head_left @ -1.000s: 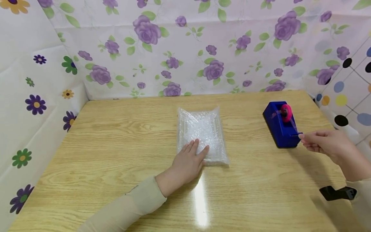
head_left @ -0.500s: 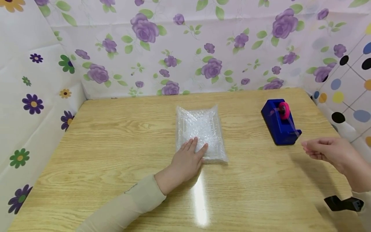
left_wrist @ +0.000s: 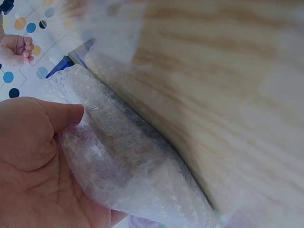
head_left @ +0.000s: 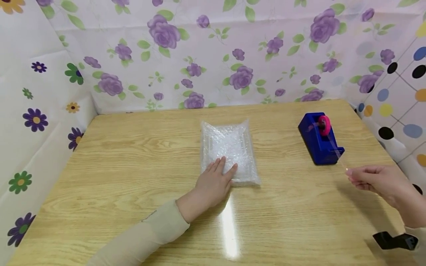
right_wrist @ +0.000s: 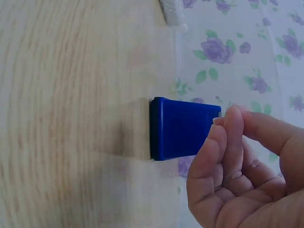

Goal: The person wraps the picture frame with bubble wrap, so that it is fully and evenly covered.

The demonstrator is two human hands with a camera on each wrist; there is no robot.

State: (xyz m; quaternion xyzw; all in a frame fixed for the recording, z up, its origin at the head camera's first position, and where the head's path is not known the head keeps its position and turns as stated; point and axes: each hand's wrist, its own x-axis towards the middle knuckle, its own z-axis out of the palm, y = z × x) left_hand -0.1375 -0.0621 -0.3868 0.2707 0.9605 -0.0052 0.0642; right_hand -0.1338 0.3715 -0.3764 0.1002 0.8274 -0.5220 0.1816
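Observation:
A flat package in bubble wrap (head_left: 229, 142) lies mid-table. My left hand (head_left: 214, 184) rests on its near part with the fingers spread and straight. In the left wrist view the thumb and palm lie against the clear bubble wrap (left_wrist: 128, 161). Over on the right stands a blue tape dispenser (head_left: 319, 144) with a pink-cored roll. A strip of clear tape (head_left: 337, 152) runs from the roll past the dispenser's front edge to my right hand (head_left: 379, 184), which pinches its end between thumb and forefinger. The right wrist view shows those fingertips together in front of the dispenser (right_wrist: 185, 128).
The wood-grain table (head_left: 133, 155) ends at a flowered cloth (head_left: 213, 55) behind. More patterned cloth hangs on the left and right sides. A black strap piece (head_left: 396, 241) shows at my right wrist.
My right hand has drawn away from the dispenser, toward me, and the pulled-out length of tape has grown. The left hand stays on the package. The whole head view has shifted slightly.

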